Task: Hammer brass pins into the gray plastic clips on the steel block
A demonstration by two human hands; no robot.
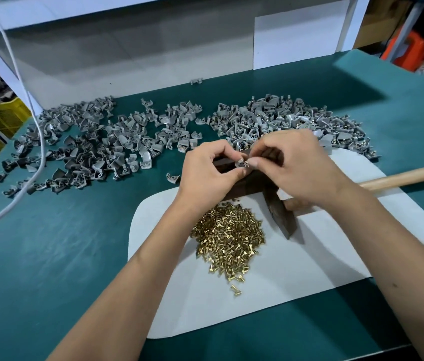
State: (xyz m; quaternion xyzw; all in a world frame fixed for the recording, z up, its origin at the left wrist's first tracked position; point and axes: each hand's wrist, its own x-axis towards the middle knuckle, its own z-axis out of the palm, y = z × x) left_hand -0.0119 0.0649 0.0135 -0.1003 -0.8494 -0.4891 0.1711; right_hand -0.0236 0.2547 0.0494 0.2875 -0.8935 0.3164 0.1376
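We pinch a gray clip in our left hand over the steel block, while our right hand pinches a brass pin to seat it before hammering.

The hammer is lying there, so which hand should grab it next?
Probably the right hand. The hammer lies on the right, its wooden handle just beyond that wrist, while the left hand pinches the gray clip over the steel block.

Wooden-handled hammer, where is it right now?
In the head view the wooden-handled hammer lies unheld on the white mat, right of centre: handle pointing right, dark steel head beside the pile of brass pins, partly hidden under the right hand.
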